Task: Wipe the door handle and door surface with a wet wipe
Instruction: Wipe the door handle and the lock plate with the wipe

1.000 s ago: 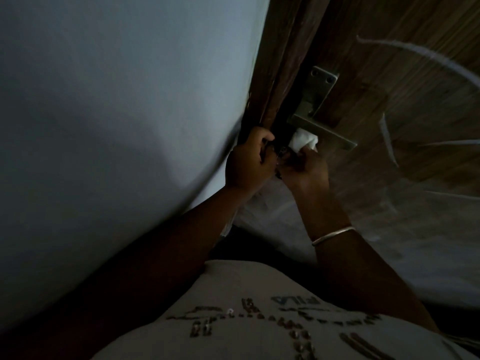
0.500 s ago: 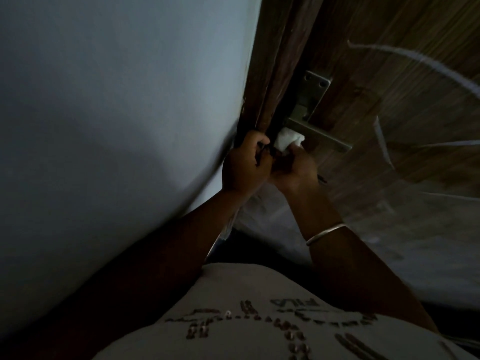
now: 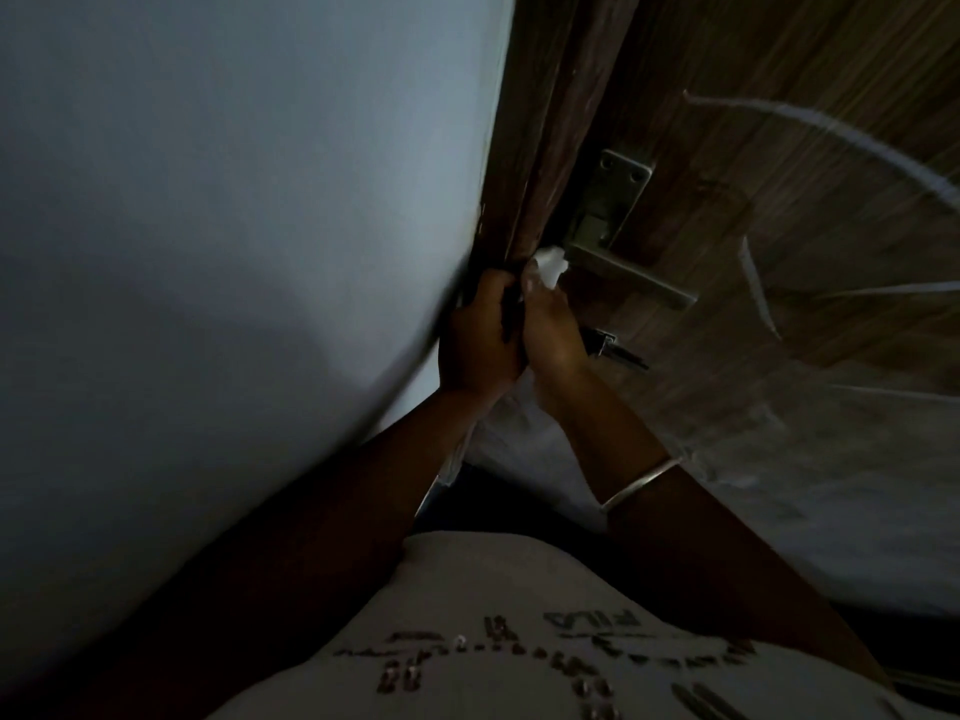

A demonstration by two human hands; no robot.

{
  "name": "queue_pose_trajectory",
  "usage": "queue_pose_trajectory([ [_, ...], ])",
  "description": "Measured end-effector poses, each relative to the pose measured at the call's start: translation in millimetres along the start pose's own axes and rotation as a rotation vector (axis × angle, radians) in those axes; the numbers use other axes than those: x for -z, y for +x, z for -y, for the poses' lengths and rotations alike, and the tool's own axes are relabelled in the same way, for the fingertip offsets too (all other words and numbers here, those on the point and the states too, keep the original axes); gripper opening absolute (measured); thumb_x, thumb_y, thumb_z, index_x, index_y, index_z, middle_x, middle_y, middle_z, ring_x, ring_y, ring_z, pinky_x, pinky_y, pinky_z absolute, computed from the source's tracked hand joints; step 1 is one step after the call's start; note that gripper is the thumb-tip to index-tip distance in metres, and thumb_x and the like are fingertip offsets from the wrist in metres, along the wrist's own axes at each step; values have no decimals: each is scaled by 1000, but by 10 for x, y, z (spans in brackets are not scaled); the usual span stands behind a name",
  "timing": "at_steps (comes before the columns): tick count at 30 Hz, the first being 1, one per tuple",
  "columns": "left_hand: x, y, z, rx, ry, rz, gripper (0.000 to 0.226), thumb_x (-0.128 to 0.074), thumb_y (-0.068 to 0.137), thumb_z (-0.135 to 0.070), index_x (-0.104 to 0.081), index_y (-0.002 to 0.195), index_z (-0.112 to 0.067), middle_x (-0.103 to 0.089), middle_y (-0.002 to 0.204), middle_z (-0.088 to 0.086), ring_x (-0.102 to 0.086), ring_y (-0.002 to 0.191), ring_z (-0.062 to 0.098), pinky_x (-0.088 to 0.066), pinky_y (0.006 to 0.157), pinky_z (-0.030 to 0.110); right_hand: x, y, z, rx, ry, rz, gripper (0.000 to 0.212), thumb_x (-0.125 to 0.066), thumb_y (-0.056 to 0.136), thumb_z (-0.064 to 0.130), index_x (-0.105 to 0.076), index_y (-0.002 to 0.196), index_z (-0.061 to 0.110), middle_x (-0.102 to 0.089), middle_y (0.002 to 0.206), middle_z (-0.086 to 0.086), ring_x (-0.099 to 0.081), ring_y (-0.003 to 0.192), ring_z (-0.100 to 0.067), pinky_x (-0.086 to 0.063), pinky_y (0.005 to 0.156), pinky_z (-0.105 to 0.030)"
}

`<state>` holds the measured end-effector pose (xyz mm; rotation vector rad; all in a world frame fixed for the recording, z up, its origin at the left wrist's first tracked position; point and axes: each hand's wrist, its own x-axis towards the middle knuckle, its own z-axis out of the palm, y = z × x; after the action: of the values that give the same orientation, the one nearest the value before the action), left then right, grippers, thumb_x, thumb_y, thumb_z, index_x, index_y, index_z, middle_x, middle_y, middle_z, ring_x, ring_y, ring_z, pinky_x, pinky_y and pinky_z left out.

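right hand [image 3: 553, 330] is up at the door, fingers curled round a scrunched white wet wipe [image 3: 548, 265], so it's holding that and nothing else. the wipe pokes out above the fingertips and is pressed against the inner end of the silver metal lever door handle [image 3: 631, 283], right where the lever meets the upright silver backplate with two screws [image 3: 621, 192]. left hand [image 3: 480, 335] is just beside the right one, the two touching, and its fingers are curled round the dark brown wooden edge strip [image 3: 545, 122] that runs between the pale grey-blue wall [image 3: 234, 200] and the brown wood-grain door [image 3: 779, 200]. it's too dark in there to say if that strip is the door's own edge or the frame, but the hand is gripping it either way. just below the handle a small dark key [image 3: 618, 351] sticks out of the door, partly hidden behind the right hand. the door surface has some pale curved streaks [image 3: 831, 128] arcing across it on the right, and it looks lighter and hazy lower down. there's a thin silver bangle [image 3: 640, 483] on the right forearm, and at the bottom of the view you get the person's white t-shirt with dark lettering [image 3: 493, 636], both forearms reaching up from it toward the handle. the whole scene is pretty dim.
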<state>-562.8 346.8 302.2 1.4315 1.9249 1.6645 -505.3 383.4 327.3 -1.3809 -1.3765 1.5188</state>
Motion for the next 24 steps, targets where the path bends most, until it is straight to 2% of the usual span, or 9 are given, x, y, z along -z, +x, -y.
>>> queue_pose_trajectory([
  [4,-23,-22,25,-10,87,49,33,-61,85,-25,-56,112,-6,-68,92,16,-66,82,33,-55,65,37,-7,40,36,-14,-49,25,57,-30,96,51,-35,141,16,-47,139,-14,-47,125,-27,-35,109,-44],
  [9,-8,-37,95,19,142,29,35,-64,86,-24,-56,116,-8,-69,102,12,-65,92,28,-43,70,21,-134,27,108,-82,145,61,71,-27,90,63,-17,148,22,-28,152,-9,-29,138,-27,-24,115,-46],
  [11,5,-39,86,60,96,16,35,-62,86,-24,-56,116,-7,-68,103,12,-64,93,25,-41,72,16,-169,-7,172,-73,164,50,76,-27,87,66,-20,147,21,-23,155,-7,-23,141,-26,-21,116,-47],
  [13,13,1,38,43,72,-30,31,-63,86,-20,-58,110,-2,-68,99,13,-62,87,20,-34,68,4,-180,-56,262,-39,173,21,75,-26,86,66,-28,145,20,-25,154,-8,-26,140,-26,-22,116,-47],
  [15,36,82,-81,-10,-4,-81,29,-62,84,-19,-60,106,0,-68,97,14,-59,88,14,-35,71,-1,-160,-101,339,10,179,3,65,-24,91,60,-38,140,19,-40,145,-10,-40,131,-25,-31,111,-43],
  [17,57,163,-190,-102,-61,-98,30,-58,85,-22,-63,105,0,-69,99,13,-58,93,8,-39,79,0,-125,-128,395,48,200,1,47,-24,98,49,-53,121,21,-59,120,-8,-54,111,-21,-43,94,-30],
  [19,58,210,-237,-199,-56,-88,30,-56,87,-19,-65,106,2,-70,101,14,-60,98,9,-39,87,3,-93,-124,458,73,247,3,38,-23,100,42,-54,115,25,-60,106,1,-53,106,-15,-40,89,-20],
  [21,59,220,-254,-213,-45,-67,29,-56,88,-15,-65,110,3,-70,105,15,-63,103,17,-41,92,7,-58,-126,528,56,307,20,49,-22,100,45,-43,134,17,-54,127,-7,-47,120,-19,-35,97,-22],
  [24,70,181,-288,-212,-72,-70,33,-51,90,-19,-62,114,1,-71,102,16,-63,96,12,-40,85,1,-21,-130,595,18,434,101,58,-21,98,50,-33,142,15,-42,143,-12,-41,129,-22,-34,102,-23],
])
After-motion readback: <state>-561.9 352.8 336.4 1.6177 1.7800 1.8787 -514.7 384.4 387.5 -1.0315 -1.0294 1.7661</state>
